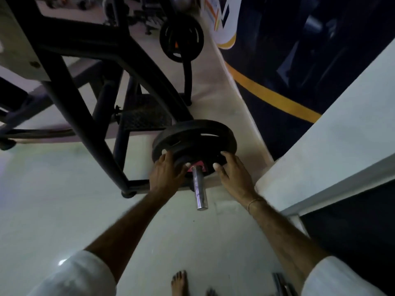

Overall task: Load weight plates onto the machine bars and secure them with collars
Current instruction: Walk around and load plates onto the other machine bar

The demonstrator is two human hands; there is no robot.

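A black weight plate point(193, 139) with grip slots and a pink centre ring sits on a shiny steel bar point(199, 192) that points toward me. My left hand point(165, 173) presses flat against the plate's left face with the thumb near the hub. My right hand point(232, 173) presses on the plate's right side, fingers straight. The bare end of the bar sticks out between my hands. No collar is visible on the bar.
The machine's black frame point(89, 86) fills the left and upper view. Another black plate point(181, 40) hangs on a far bar. A white ledge point(333, 129) and a dark wall with a yellow stripe stand close on the right. Metal parts point(282, 284) lie near my bare foot point(179, 283).
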